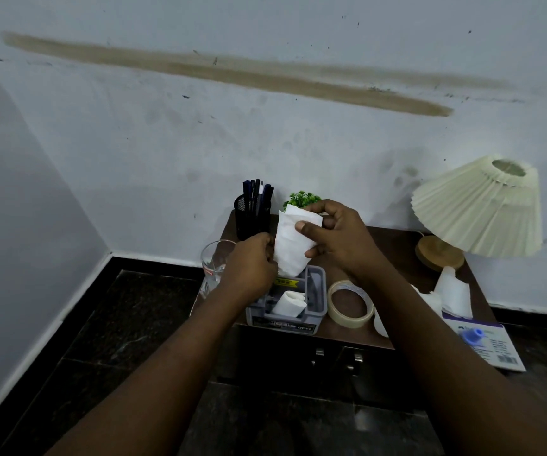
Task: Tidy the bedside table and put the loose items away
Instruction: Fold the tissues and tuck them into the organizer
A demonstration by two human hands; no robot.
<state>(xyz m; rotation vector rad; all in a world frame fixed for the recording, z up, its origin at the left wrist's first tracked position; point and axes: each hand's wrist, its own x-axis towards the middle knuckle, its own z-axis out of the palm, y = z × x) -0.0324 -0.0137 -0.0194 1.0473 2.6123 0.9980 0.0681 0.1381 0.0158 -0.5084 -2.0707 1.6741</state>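
A lamp with a pleated cream shade [476,209] and a round wooden base [438,253] stands at 2 o'clock on the worktop [397,248], shade tilted. A small green plant [300,199] sits at 11 o'clock against the wall [167,143], partly hidden. The pale wall is scuffed and carries a long brown streak [232,72] slanting from 10 o'clock down toward 2 o'clock. Black skirting [153,263] meets dark stone floor tiles [117,324] at 8 o'clock.

front wall of grey plastic organiser box [285,325]: "OPEL" legible, rest of printed strip blurred | yellow sticker [286,282] on divider of same box: dark lettering, unreadable | white-and-purple cardboard tissue box [492,352]: barcode, small print too blurred | red label [211,273] on clear drinking glass [214,258]: unreadable
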